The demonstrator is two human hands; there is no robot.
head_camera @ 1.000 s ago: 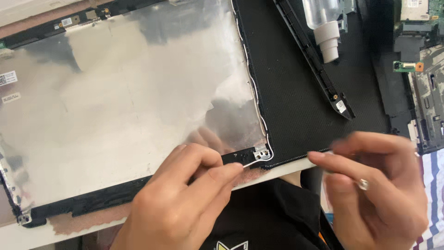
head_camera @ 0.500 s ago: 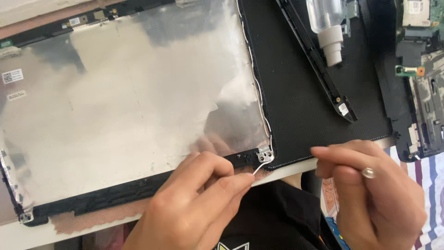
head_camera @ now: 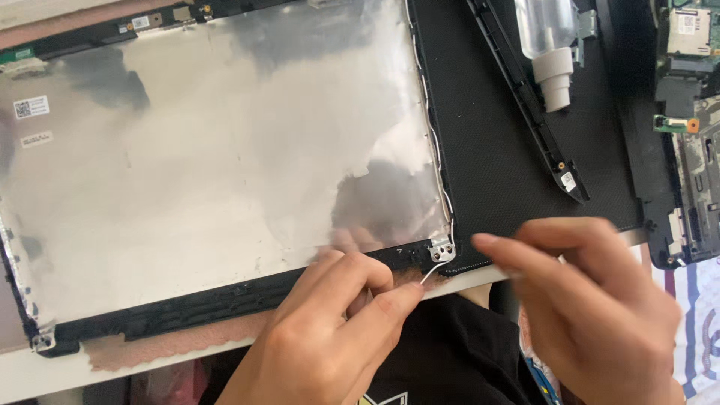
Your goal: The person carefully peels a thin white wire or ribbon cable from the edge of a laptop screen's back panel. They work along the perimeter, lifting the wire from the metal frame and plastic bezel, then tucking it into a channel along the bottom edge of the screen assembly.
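A laptop screen back cover (head_camera: 210, 172) with shiny silver foil lining lies flat on the table, black-framed. My left hand (head_camera: 330, 330) rests on its near edge and pinches a thin white wire (head_camera: 429, 274) that runs from the cover's near right corner, by a small metal hinge bracket (head_camera: 442, 252). My right hand (head_camera: 585, 300) hovers just right of that corner, fingers curled together and blurred; whether it holds anything is unclear.
A black mat (head_camera: 510, 165) covers the table to the right. On it lie a long black plastic bezel strip (head_camera: 525, 97) and a clear bottle with a white nozzle (head_camera: 551, 52). A stripped laptop base with circuit boards (head_camera: 690, 127) sits at the far right.
My left hand has shifted right along the near edge and drawn the white wire out from the corner. My right hand has moved slightly left, toward that corner.
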